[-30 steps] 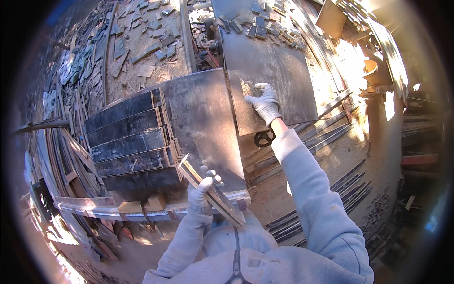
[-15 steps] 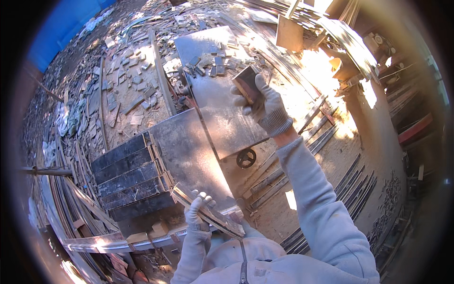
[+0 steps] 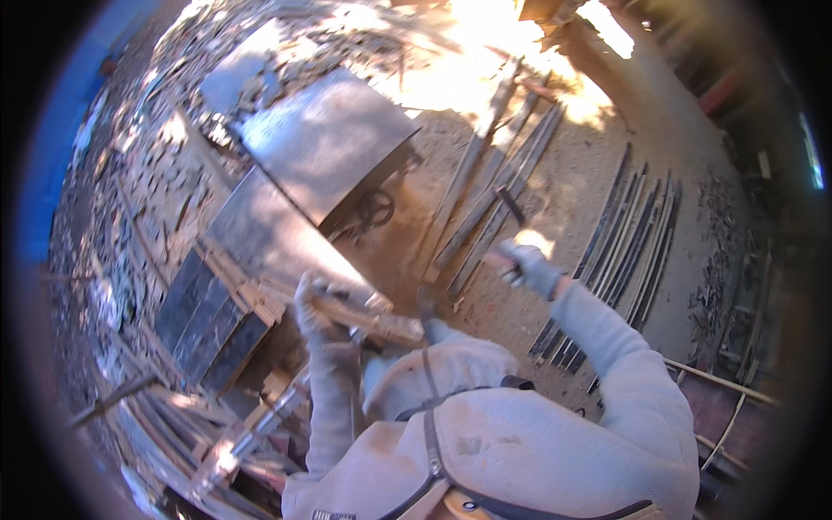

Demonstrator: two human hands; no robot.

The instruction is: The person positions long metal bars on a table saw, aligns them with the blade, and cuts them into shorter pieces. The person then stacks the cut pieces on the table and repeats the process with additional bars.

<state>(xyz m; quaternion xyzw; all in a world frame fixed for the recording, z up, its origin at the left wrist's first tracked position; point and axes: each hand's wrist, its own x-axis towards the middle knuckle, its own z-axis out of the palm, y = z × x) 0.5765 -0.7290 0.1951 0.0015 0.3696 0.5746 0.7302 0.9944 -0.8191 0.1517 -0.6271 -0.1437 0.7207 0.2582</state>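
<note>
My left hand (image 3: 317,314), in a pale knit glove, is closed round a short bundle of wooden strips (image 3: 386,324). The bundle slants across in front of my body, beside the metal tabletop (image 3: 286,227). My right hand (image 3: 530,270), gloved too, is stretched out to the right over the ground. Motion smears its fingers, and a brownish patch by the fingertips cannot be made out. Just beyond that hand shows a short dark piece of wood (image 3: 510,206); whether it is in the air or lying on the strips behind cannot be told.
Dark-faced boards (image 3: 204,316) lie stacked at the table's left. A second metal panel (image 3: 334,143) stands beyond, with a handwheel (image 3: 376,208) under its edge. Long dark strips (image 3: 620,260) lie on the ground at right. Wood offcuts (image 3: 165,165) cover the far left.
My view has turned to the right. My right hand has come down from above the far metal panel, where it held a small dark-faced wooden block. My left hand keeps the strips.
</note>
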